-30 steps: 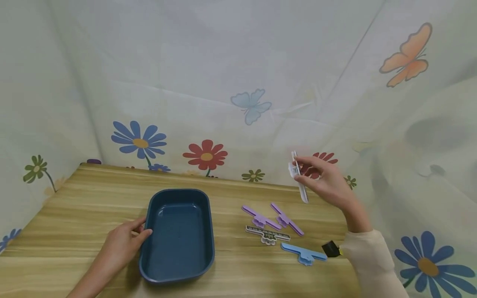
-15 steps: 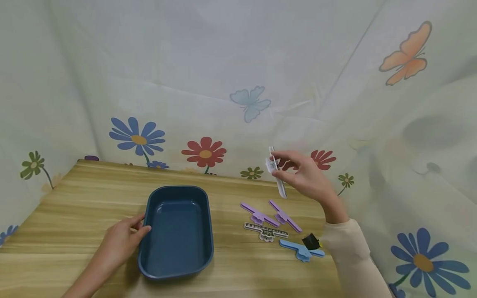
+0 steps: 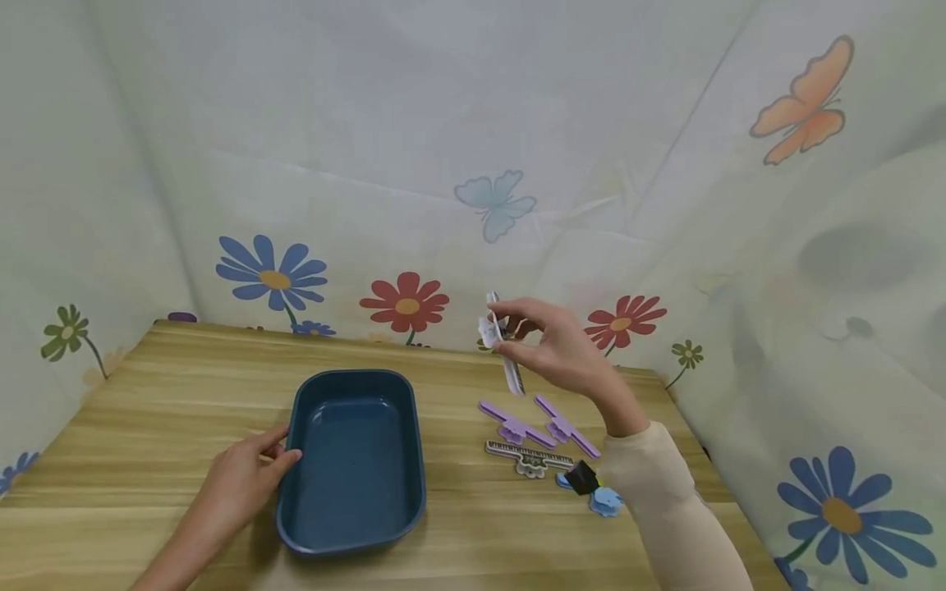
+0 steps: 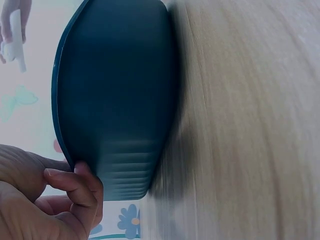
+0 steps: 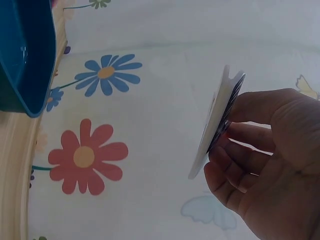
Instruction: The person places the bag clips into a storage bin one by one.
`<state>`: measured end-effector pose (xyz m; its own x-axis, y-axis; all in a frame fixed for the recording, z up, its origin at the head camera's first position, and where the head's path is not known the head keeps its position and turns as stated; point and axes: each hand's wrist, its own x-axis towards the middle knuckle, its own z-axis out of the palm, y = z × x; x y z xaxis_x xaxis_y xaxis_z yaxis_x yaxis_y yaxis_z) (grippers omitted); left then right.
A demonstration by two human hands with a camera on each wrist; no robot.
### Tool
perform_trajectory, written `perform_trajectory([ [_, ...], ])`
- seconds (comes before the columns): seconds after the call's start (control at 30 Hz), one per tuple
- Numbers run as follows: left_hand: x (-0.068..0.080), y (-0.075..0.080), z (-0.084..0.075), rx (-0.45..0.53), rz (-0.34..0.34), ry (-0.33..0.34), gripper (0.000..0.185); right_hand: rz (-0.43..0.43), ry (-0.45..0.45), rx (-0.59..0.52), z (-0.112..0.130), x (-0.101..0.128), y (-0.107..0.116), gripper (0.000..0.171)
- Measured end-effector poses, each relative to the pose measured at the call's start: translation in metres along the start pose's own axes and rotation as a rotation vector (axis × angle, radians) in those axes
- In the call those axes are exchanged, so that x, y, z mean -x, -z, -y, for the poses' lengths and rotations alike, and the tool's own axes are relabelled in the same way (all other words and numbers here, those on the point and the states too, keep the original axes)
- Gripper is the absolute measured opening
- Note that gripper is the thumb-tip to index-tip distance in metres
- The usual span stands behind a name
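Observation:
My right hand (image 3: 554,345) pinches a white clip (image 3: 513,373) with a dark striped side, raised above the table; the right wrist view shows the clip (image 5: 212,125) held at the fingertips. At the left, my left hand (image 3: 240,484) grips the near-left rim of a dark blue rectangular basin (image 3: 355,476), thumb on the rim and fingers outside. The left wrist view shows the same grip from the side. Below my right hand lie two purple clips (image 3: 517,425), a black-and-white piano-key clip (image 3: 529,456) and a light blue clip (image 3: 606,501), partly hidden by a wrist strap's black block.
The wood-grain table (image 3: 222,369) meets a pale curtain (image 3: 369,164) printed with flowers and butterflies at its back. A small purple object (image 3: 181,317) sits at the far left corner. The black block (image 3: 580,477) hangs beside my right sleeve (image 3: 654,484).
My right hand has carried the white clip leftward toward the basin, staying raised. The black block has moved left with the sleeve and now covers part of the blue clip. My left hand stays put.

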<state>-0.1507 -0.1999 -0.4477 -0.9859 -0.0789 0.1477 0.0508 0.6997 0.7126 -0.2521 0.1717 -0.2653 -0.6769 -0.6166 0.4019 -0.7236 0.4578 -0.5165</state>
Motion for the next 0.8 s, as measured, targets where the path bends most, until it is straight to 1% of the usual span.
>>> perform_trajectory([
  [0.2, 0.002, -0.001, 0.0, 0.002, -0.004, 0.008, 0.048, 0.017, 0.014, 0.013, 0.01, -0.008, -0.012, 0.046],
  [0.4, 0.003, 0.0, -0.001, 0.006, -0.001, 0.014, 0.048, 0.036, 0.046, -0.019, 0.019, -0.017, -0.024, 0.047],
  [0.67, 0.002, 0.001, -0.002, 0.006, -0.001, 0.005, 0.048, 0.059, 0.087, -0.043, 0.032, -0.028, -0.039, 0.046],
  [0.8, 0.003, 0.001, -0.001, 0.013, -0.004, -0.001, 0.048, 0.068, 0.108, -0.038, 0.037, -0.034, -0.046, 0.046],
])
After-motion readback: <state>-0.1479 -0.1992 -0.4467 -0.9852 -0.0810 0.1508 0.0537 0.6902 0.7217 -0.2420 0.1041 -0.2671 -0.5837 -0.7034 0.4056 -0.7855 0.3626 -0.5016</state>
